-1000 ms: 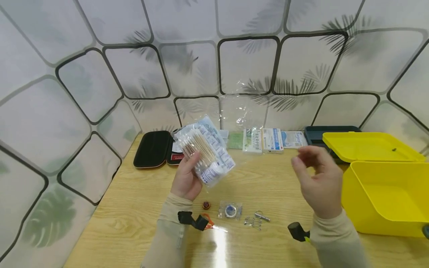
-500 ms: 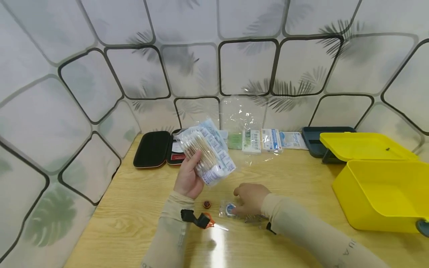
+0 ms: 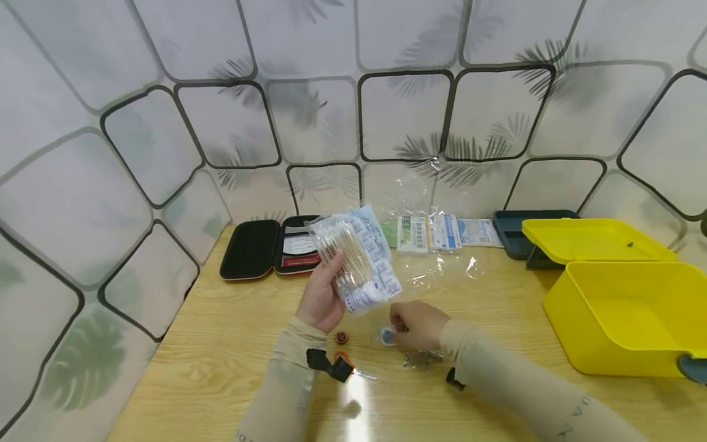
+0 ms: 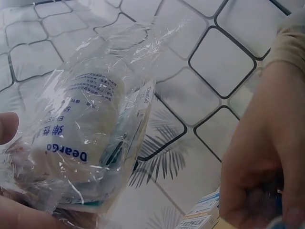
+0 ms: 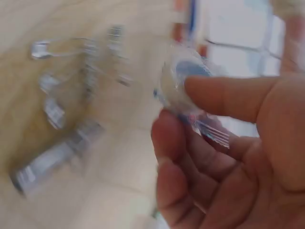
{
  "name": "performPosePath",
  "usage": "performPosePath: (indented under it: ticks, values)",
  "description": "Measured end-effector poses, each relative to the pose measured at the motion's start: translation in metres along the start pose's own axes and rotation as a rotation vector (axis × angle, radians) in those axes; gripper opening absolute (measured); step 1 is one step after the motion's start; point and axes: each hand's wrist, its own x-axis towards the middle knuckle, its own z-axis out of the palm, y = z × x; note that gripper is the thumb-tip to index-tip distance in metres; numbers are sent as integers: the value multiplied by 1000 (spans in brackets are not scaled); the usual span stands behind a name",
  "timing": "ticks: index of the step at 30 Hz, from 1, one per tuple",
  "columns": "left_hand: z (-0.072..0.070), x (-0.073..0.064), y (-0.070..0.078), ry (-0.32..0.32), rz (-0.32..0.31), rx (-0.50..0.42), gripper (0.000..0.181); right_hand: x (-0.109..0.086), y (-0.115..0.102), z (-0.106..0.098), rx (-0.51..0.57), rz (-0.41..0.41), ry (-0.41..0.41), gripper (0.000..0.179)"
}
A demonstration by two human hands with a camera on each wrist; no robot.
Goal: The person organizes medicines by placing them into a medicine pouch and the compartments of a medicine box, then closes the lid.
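Note:
My left hand grips a clear plastic bag packed with cotton swabs, blue-white packets and a white elastic bandage roll, thumb on the front. To its right, my right hand pinches a small white-and-blue tape roll in a clear wrapper between thumb and fingers. In the head view the hand partly hides the tape. Beside and below that hand lie metal clips and a metal cylinder, blurred in the right wrist view. Orange-handled scissors lie partly behind the left wrist camera.
A yellow box stands at right with its lid raised, before a dark blue tray. Flat packs and boxes line the back beside clear film. An unfolded black case lies back left; a small dark-red round item sits in front.
My right hand has come left and down from near the yellow box to the tape roll and now pinches it. My left hand, still holding the bag, has shifted slightly right.

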Motion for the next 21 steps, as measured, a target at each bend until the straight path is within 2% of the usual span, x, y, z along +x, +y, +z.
performPosePath:
  ticks: [3, 7, 10, 12, 15, 18, 19, 21]
  values:
    - [-1, -1, 1, -5, -5, -4, 49, -17, 9, -25, 101, -74, -42, 18]
    - [-3, -2, 5, 15, 4, -4, 48, -53, 18, -69, 284, -203, -140, 17]
    - [-5, -2, 8, 31, 16, 3, 48, -82, 19, -101, 434, -324, -140, 13]
    - [-6, -1, 10, 31, 22, 4, 47, -98, 18, -118, 524, -385, -69, 17]
    - [-7, -1, 12, 33, 21, 12, 45, -117, 14, -141, 654, -434, 107, 27]
    - [-8, -1, 13, 38, 21, 20, 45, -124, 7, -155, 711, -374, 319, 27]
    - [-8, -1, 13, 42, 19, 26, 45, -123, 5, -157, 694, -329, 394, 25]
    - [-9, -1, 14, 48, 17, 42, 46, -119, -2, -159, 588, -209, 534, 21]
